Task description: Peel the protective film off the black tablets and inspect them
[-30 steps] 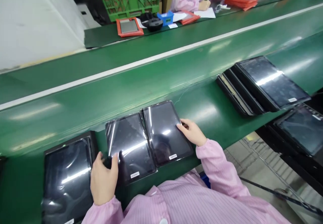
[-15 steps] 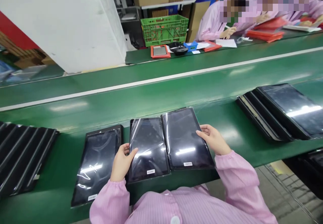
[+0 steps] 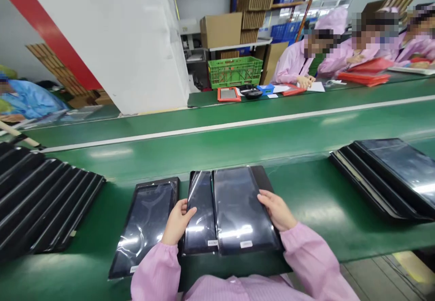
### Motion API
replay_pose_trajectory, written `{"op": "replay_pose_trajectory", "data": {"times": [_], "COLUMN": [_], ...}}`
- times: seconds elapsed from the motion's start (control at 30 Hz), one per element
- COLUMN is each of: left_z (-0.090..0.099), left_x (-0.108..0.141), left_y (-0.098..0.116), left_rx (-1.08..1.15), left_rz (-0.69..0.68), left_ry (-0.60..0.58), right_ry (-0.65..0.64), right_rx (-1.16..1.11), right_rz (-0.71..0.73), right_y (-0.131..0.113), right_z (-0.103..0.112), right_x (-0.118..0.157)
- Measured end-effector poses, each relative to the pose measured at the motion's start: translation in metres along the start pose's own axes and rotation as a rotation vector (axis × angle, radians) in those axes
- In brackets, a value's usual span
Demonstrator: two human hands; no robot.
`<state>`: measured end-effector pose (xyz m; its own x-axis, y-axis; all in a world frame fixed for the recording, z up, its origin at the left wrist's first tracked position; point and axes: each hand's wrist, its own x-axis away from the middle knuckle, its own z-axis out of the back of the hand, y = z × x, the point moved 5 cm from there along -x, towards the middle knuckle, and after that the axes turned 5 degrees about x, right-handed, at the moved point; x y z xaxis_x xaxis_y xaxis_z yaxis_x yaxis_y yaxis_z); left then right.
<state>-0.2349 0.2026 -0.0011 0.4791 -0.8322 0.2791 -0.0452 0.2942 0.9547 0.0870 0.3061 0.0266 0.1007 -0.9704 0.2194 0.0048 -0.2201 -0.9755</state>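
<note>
Head: my left hand [image 3: 175,223] pinches left tablet [image 3: 201,215] at 9 o'clock, right hand [image 3: 277,211] grips right tablet [image 3: 239,206] at 3; likely aligning, needs level grips.

Nearer than the one white pillar [image 3: 149,43] lie three glossy dark panels [image 3: 238,206] side by side, bearing three white labels [image 3: 246,244]. Right of the pillar are one green crate [image 3: 234,72], one small blue box [image 3: 265,89] and at least three people in pink [image 3: 294,63]; left of it, one person in blue [image 3: 30,97]. The overlapping dark slabs [image 3: 50,201] nearer left cannot be counted surely.
</note>
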Motion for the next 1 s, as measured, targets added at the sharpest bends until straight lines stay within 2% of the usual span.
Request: {"op": "replay_pose_trajectory", "data": {"times": [0.1, 0.2, 0.27, 0.33, 0.47, 0.53, 0.63, 0.73, 0.87, 1.0], "left_z": [-0.010, -0.019, -0.027, -0.032, -0.032, -0.032, -0.033, -0.033, -0.031, -0.030], "left_x": [0.006, 0.015, 0.021, 0.026, 0.034, 0.036, 0.033, 0.020, 0.006, 0.007], "left_y": [0.001, -0.002, -0.002, 0.001, 0.015, 0.026, 0.040, 0.043, 0.032, 0.020], "left_rx": [0.181, 0.391, 0.458, 0.427, 0.346, 0.333, 0.315, 0.313, 0.279, 0.276], "left_rz": [0.082, 0.188, 0.208, 0.183, 0.035, -0.085, -0.255, -0.322, -0.301, -0.291], "left_ry": [-0.079, -0.066, -0.100, -0.108, 0.006, 0.049, 0.110, 0.163, 0.196, 0.288], "right_ry": [-0.024, 0.007, 0.047, 0.076, 0.070, 0.033, -0.087, -0.211, -0.332, -0.407], "right_rx": [-0.058, -0.097, -0.104, -0.101, -0.084, -0.063, -0.007, 0.079, 0.180, 0.247], "right_rz": [-0.030, -0.036, -0.016, 0.015, 0.094, 0.138, 0.212, 0.279, 0.321, 0.356], "right_y": [0.019, 0.033, 0.038, 0.039, 0.020, 0.001, -0.033, -0.057, -0.061, -0.050], "right_z": [-0.030, -0.051, -0.064, -0.076, -0.094, -0.098, -0.098, -0.090, -0.082, -0.089], "right_x": [0.001, 0.004, 0.007, 0.009, 0.008, 0.006, 0.001, 0.001, 0.007, 0.008]}}
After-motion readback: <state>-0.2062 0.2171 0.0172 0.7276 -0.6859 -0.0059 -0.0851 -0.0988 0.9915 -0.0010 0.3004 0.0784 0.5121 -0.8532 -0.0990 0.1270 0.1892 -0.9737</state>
